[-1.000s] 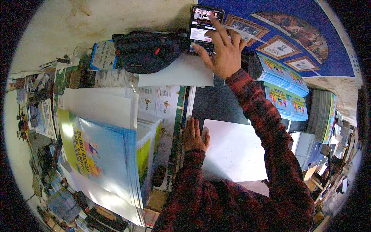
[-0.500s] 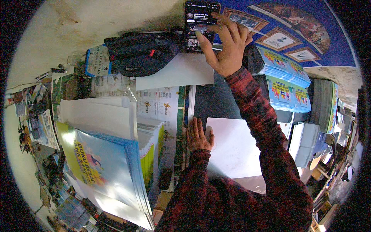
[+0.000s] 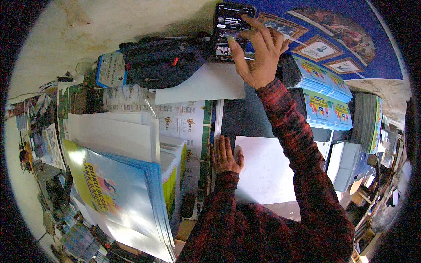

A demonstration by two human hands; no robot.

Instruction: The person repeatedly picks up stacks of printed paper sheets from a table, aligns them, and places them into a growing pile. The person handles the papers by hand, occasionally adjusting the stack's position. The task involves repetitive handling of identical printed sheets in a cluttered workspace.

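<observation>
A dark smartphone (image 3: 223, 40) with a lit screen stands at the far edge of the worktop, close to the wall. My right hand (image 3: 261, 61) reaches over its right side, fingers spread, with the thumb and fingertips on or just above the screen. Whether they touch the glass I cannot tell. Palm down, my left hand (image 3: 228, 156) lies with stretched fingers at the left edge of a white sheet (image 3: 265, 171). That sheet rests on a black surface (image 3: 245, 116) in front of me.
To the left stand tall stacks of printed covers (image 3: 118, 188) and white paper (image 3: 114, 131). A dark bag (image 3: 164, 61) lies at the back, beside another white sheet (image 3: 201, 85). Stacks of printed booklets (image 3: 326, 105) stand at the right, below a blue poster (image 3: 315, 26).
The view has shifted slightly, so the phone and worktop sit a little lower and further right. Both hands keep nearly the same places and poses.
</observation>
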